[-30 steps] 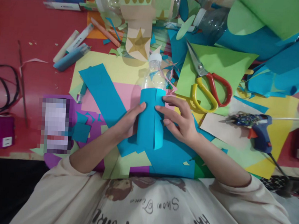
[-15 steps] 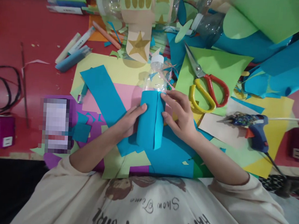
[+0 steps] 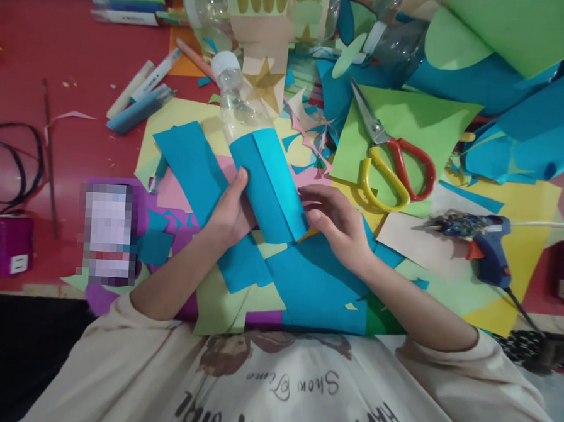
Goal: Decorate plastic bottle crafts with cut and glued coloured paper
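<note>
A clear plastic bottle (image 3: 242, 108) with a white cap and a blue paper sleeve (image 3: 265, 178) around its body tilts with its cap towards the upper left. The sleeve's overlapping edge runs lengthwise along the side facing me. My left hand (image 3: 232, 211) grips the bottle from the left, thumb on the blue paper and the other fingers hidden behind. At the bottle's lower right, my right hand (image 3: 340, 223) has its fingers loosely curved and apart, fingertips close to the sleeve's edge. Whether they touch it I cannot tell.
Scissors (image 3: 380, 140) with red and yellow handles lie on green paper. Further right is a blue glue gun (image 3: 490, 247) with its cord. Markers (image 3: 140, 109), paper scraps and a blurred-out phone (image 3: 110, 233) lie to the left. A paper-decorated bottle piece (image 3: 266, 27) stands at the back.
The bottle has gone from upright to tilted left, its base swinging up and right. My left hand still grips it; my right hand has come off the seam to the bottle's lower right.
</note>
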`<state>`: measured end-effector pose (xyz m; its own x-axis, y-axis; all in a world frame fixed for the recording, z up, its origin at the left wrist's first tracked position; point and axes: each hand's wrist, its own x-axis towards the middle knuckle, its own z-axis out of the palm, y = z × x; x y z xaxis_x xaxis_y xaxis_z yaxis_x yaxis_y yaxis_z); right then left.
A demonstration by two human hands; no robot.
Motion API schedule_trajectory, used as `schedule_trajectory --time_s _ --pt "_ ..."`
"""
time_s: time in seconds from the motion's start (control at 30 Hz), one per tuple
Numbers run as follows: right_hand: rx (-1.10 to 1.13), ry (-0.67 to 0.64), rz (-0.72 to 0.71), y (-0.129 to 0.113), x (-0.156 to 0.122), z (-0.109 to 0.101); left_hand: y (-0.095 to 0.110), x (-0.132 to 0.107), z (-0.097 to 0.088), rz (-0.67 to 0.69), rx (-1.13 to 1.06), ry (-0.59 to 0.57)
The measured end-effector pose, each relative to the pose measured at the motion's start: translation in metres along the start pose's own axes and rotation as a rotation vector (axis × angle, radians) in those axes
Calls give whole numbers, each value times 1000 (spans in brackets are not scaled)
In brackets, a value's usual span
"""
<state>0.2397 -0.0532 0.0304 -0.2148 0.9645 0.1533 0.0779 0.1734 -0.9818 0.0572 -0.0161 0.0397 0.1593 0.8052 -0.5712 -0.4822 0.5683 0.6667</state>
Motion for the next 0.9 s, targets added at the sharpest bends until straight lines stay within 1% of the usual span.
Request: schedule_trajectory --time_s 0.07,0.1,0.2,0.3,0.37,0.43,0.5,0.53,0.63,0.8,0.9 --pt "130 -58 177 1 3 2 -5 -1 0 29 23 -50" --pt "178 -88 229 1 4 3 -7 -2 0 37 43 -86" --pt "259 -157 334 -2 6 4 -12 -4 -1 72 92 -162" --pt "254 -187 402 -5 7 3 -13 -5 -2 105 96 -185" --pt "150 -141 402 -8 7 1 -13 -5 -2 161 98 -186" --pt "-28 -82 380 -11 8 0 -15 -3 -3 224 112 -177" --pt "-177 -72 355 -14 8 -1 -17 -2 -4 238 147 -144" --pt "-218 -83 341 -16 8 -1 -18 -2 -5 234 169 -120" --pt "-254 -123 305 -18 7 0 -21 0 -7 243 238 -71" --pt "-282 -132 298 -15 5 3 -25 4 -8 293 256 -49" --pt "-273 -152 297 -13 6 1 -25 4 -6 293 253 -49"
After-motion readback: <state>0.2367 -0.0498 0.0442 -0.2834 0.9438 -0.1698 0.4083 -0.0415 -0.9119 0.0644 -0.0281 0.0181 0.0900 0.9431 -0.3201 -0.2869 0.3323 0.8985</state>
